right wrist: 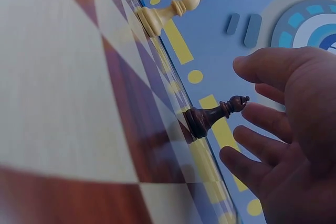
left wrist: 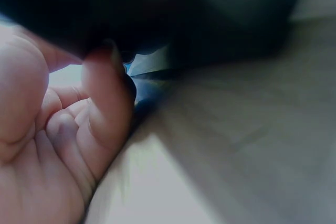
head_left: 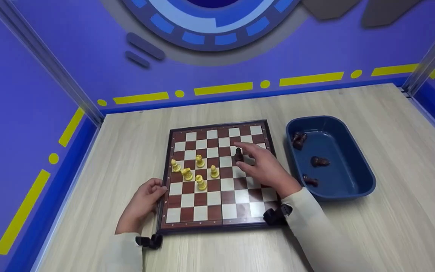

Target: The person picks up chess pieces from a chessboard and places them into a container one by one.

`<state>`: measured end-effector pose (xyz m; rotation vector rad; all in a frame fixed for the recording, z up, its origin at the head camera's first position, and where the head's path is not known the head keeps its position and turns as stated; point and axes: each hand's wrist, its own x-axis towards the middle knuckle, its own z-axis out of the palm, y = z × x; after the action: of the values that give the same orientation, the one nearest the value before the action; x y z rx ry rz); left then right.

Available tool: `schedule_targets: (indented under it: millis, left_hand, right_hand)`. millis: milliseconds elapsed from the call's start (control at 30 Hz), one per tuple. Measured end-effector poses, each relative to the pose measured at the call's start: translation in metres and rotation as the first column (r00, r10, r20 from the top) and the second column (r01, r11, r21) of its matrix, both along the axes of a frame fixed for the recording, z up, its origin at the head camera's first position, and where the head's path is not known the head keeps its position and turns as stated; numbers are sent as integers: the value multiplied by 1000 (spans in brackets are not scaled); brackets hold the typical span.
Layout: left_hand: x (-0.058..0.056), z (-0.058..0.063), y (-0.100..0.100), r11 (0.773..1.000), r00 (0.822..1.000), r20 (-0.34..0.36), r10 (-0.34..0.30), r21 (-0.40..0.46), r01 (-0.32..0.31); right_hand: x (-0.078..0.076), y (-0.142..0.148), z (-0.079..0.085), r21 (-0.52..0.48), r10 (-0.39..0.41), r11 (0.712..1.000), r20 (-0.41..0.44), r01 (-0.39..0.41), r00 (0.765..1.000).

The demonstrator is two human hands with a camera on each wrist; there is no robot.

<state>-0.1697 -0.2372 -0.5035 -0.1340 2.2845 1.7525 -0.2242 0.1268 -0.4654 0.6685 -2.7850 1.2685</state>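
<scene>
A dark bishop (right wrist: 210,116) stands upright on the right half of the chessboard (head_left: 213,217). My right hand (head_left: 264,168) is spread about it, thumb on the near side and index finger on the far side, with gaps showing between digits and piece. In the right wrist view, the fingers (right wrist: 262,145) are loosely bent beside the bishop's head. At the board's left edge, my left hand (head_left: 144,202) holds the frame with thumb and bent fingers. The left wrist view shows a fingertip (left wrist: 107,85) against a dark, blurred surface.
Several pale yellow pieces, including a king (head_left: 201,183) and a knight (head_left: 187,174), stand on the board's left half. A blue tray (head_left: 357,166) right of the board contains several dark pieces lying down, one a knight (head_left: 320,161). Blue walls (head_left: 217,81) enclose the wooden table (head_left: 127,151).
</scene>
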Motion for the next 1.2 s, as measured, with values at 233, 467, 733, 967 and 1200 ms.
schedule_targets:
  millis: [233, 467, 733, 967, 1200]
  left_hand:
    - [0, 1, 0, 1000, 1000, 1, -6, 10, 6]
    - [0, 0, -1, 1000, 1000, 8, -13, 25, 13]
    - [0, 1, 0, 1000, 1000, -2, -8, 23, 8]
    - [0, 0, -1, 1000, 1000, 7, -16, 17, 15]
    - [0, 1, -2, 999, 1000, 6, -22, 26, 22]
  right_hand:
    - [-1, -2, -1, 8, 2, 1000, 35, -2, 999]
    - [-2, -4, -2, -53, -42, 998, -26, 41, 999]
    - [-4, -4, -3, -87, -77, 994, -134, 66, 988]
    - [-4, -4, -3, -70, -84, 995, -147, 75, 986]
    - [-4, -4, -3, -71, -81, 995, -161, 70, 984]
